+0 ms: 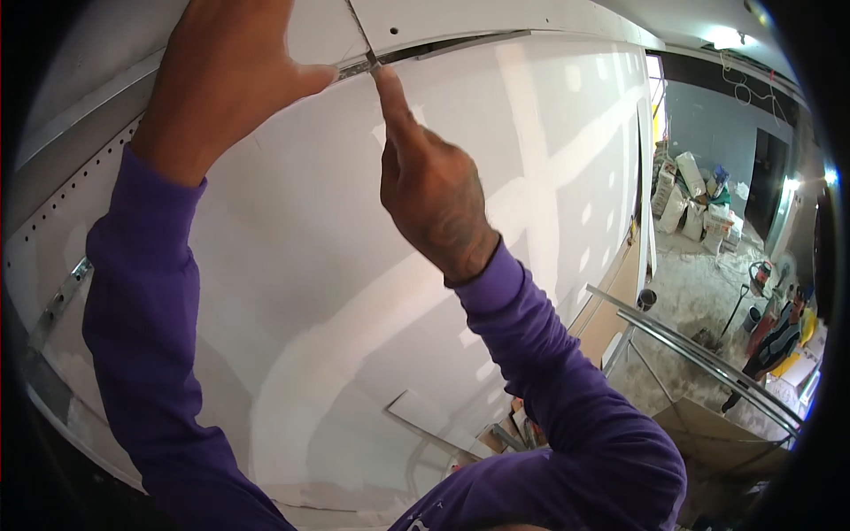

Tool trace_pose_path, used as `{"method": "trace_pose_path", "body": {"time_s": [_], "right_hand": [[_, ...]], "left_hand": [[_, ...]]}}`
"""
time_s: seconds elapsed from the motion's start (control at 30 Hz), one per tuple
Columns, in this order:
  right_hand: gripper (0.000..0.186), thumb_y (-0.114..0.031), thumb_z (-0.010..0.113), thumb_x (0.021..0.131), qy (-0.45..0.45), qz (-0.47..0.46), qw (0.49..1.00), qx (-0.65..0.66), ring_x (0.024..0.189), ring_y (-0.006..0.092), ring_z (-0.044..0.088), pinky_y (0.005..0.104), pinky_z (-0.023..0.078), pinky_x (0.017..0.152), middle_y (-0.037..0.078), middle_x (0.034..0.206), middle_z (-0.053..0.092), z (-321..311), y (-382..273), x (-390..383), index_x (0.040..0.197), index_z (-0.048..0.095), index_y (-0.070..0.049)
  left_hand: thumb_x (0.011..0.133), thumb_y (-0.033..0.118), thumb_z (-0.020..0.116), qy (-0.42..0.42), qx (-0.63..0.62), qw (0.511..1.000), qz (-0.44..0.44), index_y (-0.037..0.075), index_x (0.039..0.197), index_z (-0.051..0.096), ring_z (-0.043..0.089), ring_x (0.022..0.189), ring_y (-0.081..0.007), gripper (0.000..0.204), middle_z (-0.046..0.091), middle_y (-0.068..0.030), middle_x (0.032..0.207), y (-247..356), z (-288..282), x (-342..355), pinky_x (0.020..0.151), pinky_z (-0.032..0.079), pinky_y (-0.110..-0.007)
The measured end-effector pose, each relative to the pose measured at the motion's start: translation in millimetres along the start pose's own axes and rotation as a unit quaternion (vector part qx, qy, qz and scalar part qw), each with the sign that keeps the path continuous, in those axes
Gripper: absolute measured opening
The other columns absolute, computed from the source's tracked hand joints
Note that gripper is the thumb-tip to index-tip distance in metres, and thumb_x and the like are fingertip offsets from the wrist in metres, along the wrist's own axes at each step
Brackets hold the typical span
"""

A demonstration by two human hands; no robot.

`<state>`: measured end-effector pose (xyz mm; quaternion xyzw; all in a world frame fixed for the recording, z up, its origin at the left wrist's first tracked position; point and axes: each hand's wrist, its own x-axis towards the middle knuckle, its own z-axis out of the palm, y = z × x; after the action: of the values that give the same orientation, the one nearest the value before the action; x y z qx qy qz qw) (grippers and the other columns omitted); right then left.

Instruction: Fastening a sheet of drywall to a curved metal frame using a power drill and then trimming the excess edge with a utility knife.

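Note:
My left hand (226, 75) lies against a white board strip (469, 16) at the top, its thumb stretched out and its fingertips cut off by the upper edge. My right hand (434, 181) is closed around a slim bladed tool (372, 58), apparently a knife, with the index finger extended along it. Most of that tool is hidden by the hand. Its metal tip meets the board's lower edge, where a thin dark line runs upward. Below the strip, a narrow dark gap (434, 47) separates it from the large plasterboard wall (301, 221).
Metal rails (699, 354) cross at the lower right, beside a brown board (717, 442). On the dusty floor farther off are white sacks (691, 208), a bucket (647, 299), a shovel (735, 308) and another person (775, 345). A perforated metal strip (66, 203) runs along the left.

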<state>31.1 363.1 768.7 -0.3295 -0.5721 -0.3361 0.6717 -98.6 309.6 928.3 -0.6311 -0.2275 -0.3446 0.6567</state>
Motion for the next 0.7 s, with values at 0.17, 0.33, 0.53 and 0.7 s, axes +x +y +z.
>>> {"method": "trace_pose_path", "body": {"time_s": [0.17, 0.33, 0.53, 0.7], "right_hand": [[0.071, -0.002, 0.056, 0.094, -0.026, 0.024, 0.999, -0.006, 0.049, 0.029, 0.058, 0.0406, 0.051, 0.048, 0.011, 0.07, 0.061, -3, -1, -16, 0.16, 0.031, -0.009], [0.074, 0.006, 0.059, 0.093, 0.019, 0.02, 1.0, 0.012, 0.054, 0.0238, 0.059, 0.0378, 0.051, 0.052, 0.008, 0.066, 0.057, 9, 1, -12, 0.16, 0.033, -0.011], [0.074, -0.001, 0.058, 0.094, 0.002, 0.018, 1.0, 0.008, 0.043, 0.023, 0.053, 0.0365, 0.046, 0.041, 0.01, 0.07, 0.06, 9, 8, -31, 0.162, 0.029, -0.011], [0.076, 0.001, 0.058, 0.094, 0.017, 0.021, 0.999, 0.043, 0.043, 0.0218, 0.053, 0.0364, 0.045, 0.04, 0.009, 0.068, 0.058, 10, 8, -31, 0.162, 0.029, -0.012]], "left_hand": [[0.066, 0.033, 0.091, -0.112, -0.077, 0.99, -0.031, -0.011, 0.127, 0.059, 0.053, 0.128, -0.0425, 0.081, 0.062, -0.027, 0.126, 2, -22, 7, 0.114, 0.041, -0.044], [0.066, 0.031, 0.091, -0.035, -0.032, 0.999, 0.01, -0.011, 0.126, 0.059, 0.055, 0.124, -0.0408, 0.08, 0.063, -0.0261, 0.124, 2, -13, 4, 0.111, 0.043, -0.045], [0.065, 0.029, 0.091, 0.013, 0.003, 0.999, 0.037, -0.011, 0.124, 0.06, 0.056, 0.119, -0.0386, 0.077, 0.063, -0.0251, 0.121, 1, -3, 3, 0.106, 0.045, -0.044], [0.063, 0.027, 0.091, -0.051, -0.054, 0.997, -0.008, -0.01, 0.122, 0.06, 0.056, 0.116, -0.0383, 0.076, 0.063, -0.0238, 0.118, 4, -14, 9, 0.105, 0.046, -0.044]]}}
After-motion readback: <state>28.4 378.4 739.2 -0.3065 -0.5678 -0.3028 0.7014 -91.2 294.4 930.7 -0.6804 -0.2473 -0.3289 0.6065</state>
